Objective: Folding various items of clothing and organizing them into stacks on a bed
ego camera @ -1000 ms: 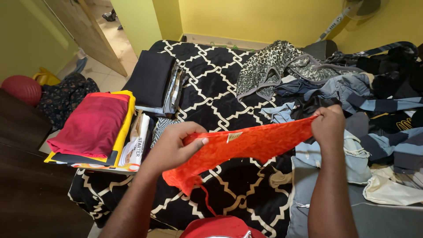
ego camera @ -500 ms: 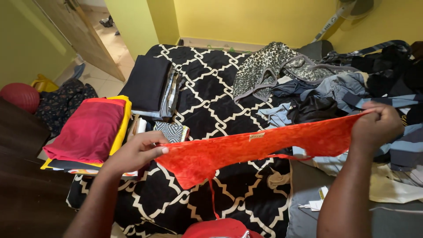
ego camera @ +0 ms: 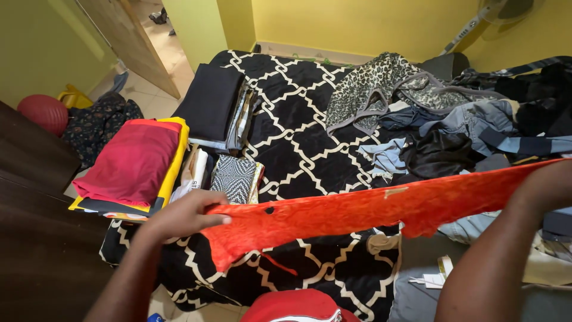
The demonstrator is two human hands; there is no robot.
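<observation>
Head view: left hand (ego camera: 182,217) pinches red cloth (ego camera: 357,211) end; right hand (ego camera: 545,188) probably grips other end. Cloth soft, light, thin.

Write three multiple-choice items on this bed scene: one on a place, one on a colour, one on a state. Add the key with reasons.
1. Where does the folded crimson cloth lie?
A. on a stack at the bed's left edge
B. on the floor
C. on the leopard-print garment

2. What colour is the lace garment in hand?
A. blue
B. orange-red
C. white

3. How is it held?
A. crumpled in one fist
B. folded flat
C. stretched between both hands

Key: A, it tops the yellow-edged pile; B, its lace is orange-red; C, left hand and right hand pull its ends apart.
</observation>
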